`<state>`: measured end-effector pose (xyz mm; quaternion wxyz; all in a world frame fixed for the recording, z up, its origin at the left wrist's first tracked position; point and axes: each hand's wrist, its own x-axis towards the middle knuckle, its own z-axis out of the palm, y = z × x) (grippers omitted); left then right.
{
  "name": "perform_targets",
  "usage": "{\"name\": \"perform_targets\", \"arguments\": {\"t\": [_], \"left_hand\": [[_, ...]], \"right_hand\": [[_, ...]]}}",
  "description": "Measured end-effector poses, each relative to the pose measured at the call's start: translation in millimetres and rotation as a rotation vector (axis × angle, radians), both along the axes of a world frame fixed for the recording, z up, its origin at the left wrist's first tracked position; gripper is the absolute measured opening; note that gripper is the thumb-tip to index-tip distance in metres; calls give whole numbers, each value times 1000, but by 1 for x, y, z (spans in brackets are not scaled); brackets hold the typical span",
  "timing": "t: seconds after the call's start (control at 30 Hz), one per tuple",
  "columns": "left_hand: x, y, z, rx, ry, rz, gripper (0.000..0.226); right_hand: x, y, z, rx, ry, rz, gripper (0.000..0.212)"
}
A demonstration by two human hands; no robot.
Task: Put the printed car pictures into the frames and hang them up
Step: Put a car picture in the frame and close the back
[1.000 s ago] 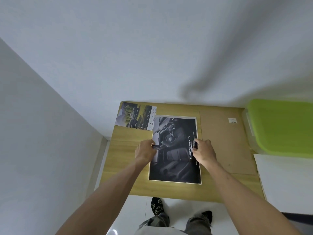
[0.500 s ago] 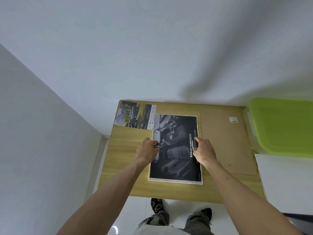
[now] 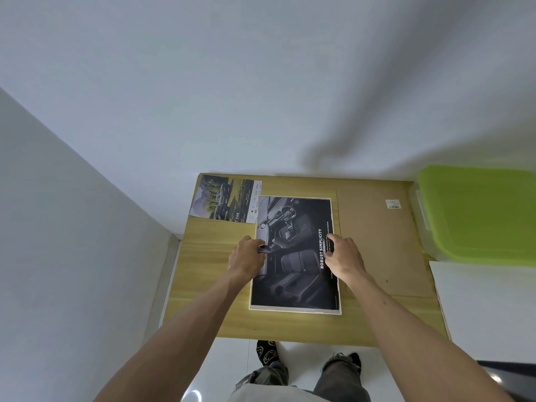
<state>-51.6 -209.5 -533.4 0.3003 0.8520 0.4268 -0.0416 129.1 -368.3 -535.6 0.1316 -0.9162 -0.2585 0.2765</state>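
A dark black-and-white car-interior print (image 3: 295, 256) with the words "ROBUST SIMPLICITY" lies flat in a thin white frame (image 3: 293, 309) on the wooden table (image 3: 203, 285). My left hand (image 3: 246, 258) rests at the print's left edge, its fingers curled around a small dark object (image 3: 262, 249) that I cannot identify. My right hand (image 3: 343, 256) sits at the print's right edge with fingertips spread and pressing on the paper. A second, colour car print (image 3: 224, 200) lies at the table's back left corner, partly under the frame.
A brown backing board (image 3: 377, 242) with a small sticker lies on the table's right half. A clear box with a green lid (image 3: 478, 213) stands at the right, a white surface (image 3: 487, 300) in front of it. White walls close in behind and at the left.
Both hands stay at the print's two side edges; they have only shifted slightly. The print and frame lie where they were.
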Motion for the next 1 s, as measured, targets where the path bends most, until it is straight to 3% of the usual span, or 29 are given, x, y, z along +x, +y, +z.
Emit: {"name": "perform_targets", "arguments": {"t": [0.33,0.6,0.7,0.8,1.0], "left_hand": [[43,-35,17,105,7,37,26],[139,-113,24,-91,4,-95,38],[165,-142,17,-172,84,-28,49],[183,-163,12,-197,142,78,46],[206,-178,17,-269,138,328,48]], "right_hand": [[32,-40,18,69,-5,-7,58],[97,-114,25,-88,-30,-138,51],[112,-137,21,-145,-17,-140,54],[118,-150,17,-184,-14,-128,51],[117,-155,8,-113,-14,-135,52]]}}
